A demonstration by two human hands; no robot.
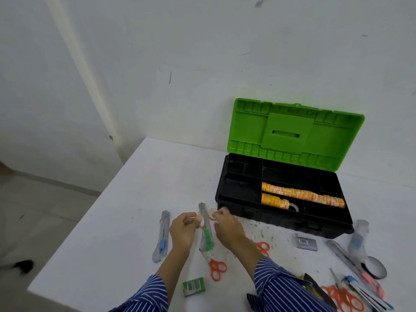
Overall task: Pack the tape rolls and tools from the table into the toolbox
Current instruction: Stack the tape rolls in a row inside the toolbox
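Two small tape rolls in hand, toolbox right there

We've got our left hand [182, 228] pinching one small tape roll [199, 220] and our right hand [225, 226] pinching a clear one [212, 215], both just in front of the open toolbox [284, 200]. These fingertip grips look thin, so a roll could slip and wheel off the worktop [126, 221].

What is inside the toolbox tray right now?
The toolbox tray holds two rows of orange-printed tape rolls and a clear tape roll beside the shorter row. Other compartments look empty; anything beneath the tray is hidden.
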